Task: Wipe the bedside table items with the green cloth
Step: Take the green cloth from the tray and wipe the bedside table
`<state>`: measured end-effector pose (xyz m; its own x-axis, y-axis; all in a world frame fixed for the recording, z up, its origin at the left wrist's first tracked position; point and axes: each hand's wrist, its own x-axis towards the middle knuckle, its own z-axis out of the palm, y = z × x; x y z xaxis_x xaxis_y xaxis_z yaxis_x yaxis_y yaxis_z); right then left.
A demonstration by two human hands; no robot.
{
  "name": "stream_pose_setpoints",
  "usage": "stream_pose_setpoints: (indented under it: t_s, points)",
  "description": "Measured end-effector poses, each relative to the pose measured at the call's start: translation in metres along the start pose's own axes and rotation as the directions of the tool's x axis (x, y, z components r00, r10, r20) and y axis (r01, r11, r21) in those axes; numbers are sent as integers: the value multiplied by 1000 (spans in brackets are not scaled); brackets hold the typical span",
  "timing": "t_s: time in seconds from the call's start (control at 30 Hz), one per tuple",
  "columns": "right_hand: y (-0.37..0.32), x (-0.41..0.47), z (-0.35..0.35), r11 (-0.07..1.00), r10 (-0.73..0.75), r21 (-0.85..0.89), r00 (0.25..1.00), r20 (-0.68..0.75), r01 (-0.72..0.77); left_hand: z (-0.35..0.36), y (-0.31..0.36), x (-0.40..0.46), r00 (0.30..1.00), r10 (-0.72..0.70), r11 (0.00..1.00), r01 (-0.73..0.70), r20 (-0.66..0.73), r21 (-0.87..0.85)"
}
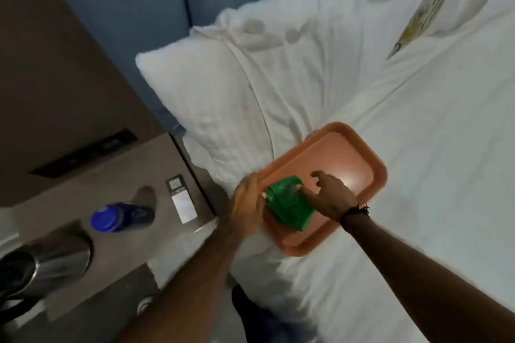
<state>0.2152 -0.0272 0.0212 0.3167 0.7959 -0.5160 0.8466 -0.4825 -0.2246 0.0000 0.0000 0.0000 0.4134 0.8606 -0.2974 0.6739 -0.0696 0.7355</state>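
Now left hand (249, 198) grips tray (362, 153) rim at 9 o'clock, fingers curled over edge; right hand (330, 195) presses cloth (287, 206) on tray, fingers half spread. Tray on bed (432, 120).

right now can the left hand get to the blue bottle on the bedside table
Probably yes. The left hand holds the orange tray edge, and nothing stands between it and the blue bottle except the flat remote.
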Motion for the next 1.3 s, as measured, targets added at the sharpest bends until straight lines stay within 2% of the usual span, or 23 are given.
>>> stream_pose_setpoints:
  t_s: [0.07,0.1,0.2,0.27,0.37,0.43,0.57,0.67,0.73,0.8,0.9,0.97,1.03,1.17,1.3]
  points:
    - [10,12,15,996,67,51,986,153,-75,30,1,14,996,-70,995,74,62,-64]
    - [13,15,21,997,56,44,983,175,-64,42,2,18,990,-115,992,119,77,-40]
    - [18,18,38,993,85,73,991,105,-93,67,0,24,982,-182,982,179,50,65]
    - [19,20,42,972,125,183,985,115,-145,71,-3,27,981,-192,980,190,31,59]
    - [17,19,41,877,189,408,963,193,-254,65,-2,28,971,-236,966,240,48,-93]
    - [10,12,35,786,211,535,948,239,-310,51,4,21,973,-231,956,230,14,-183]
    - [-31,-12,19,533,232,759,928,293,-373,3,6,-5,963,-237,923,182,-130,-338]
    - [-81,-28,21,296,129,875,924,360,-382,-34,-9,-27,932,-310,873,200,-188,-445]
    - [-120,-33,31,231,31,892,919,392,-388,-58,-30,-41,900,-359,856,211,-248,-472]
    - [-154,-31,45,291,-10,891,930,367,-349,-74,-55,-50,869,-404,839,226,-287,-495]
    - [-196,-19,74,561,-38,817,981,190,-137,-84,-104,-59,837,-465,810,269,-290,-521]
    - [-213,-2,95,762,-101,644,995,21,64,-75,-141,-57,814,-511,796,328,-276,-509]
    - [-222,21,121,865,-193,452,976,-101,217,-54,-184,-49,784,-563,795,429,-260,-429]
    - [-218,61,167,911,-360,149,917,-169,385,-2,-252,-19,729,-640,766,578,-245,-280]
    - [-199,73,198,883,-466,-6,874,-137,469,44,-282,28,646,-686,717,679,-335,-158]
